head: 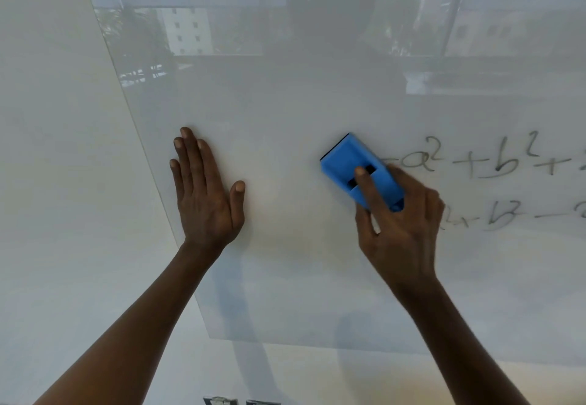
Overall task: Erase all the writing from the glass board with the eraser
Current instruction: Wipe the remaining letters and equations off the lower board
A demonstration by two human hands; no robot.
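Frosted glass board on pale wall, reflecting windows; handwritten dark formulas right. My left hand flat on glass; my right hand gripping blue plastic eraser.

There is a single view, from a wide-angle camera on the person's head. It faces straight at the glass board from close range (about arm's reach), tilted slightly down. Both forearms rise from the bottom corners, and the board's left edge slants through the frame.
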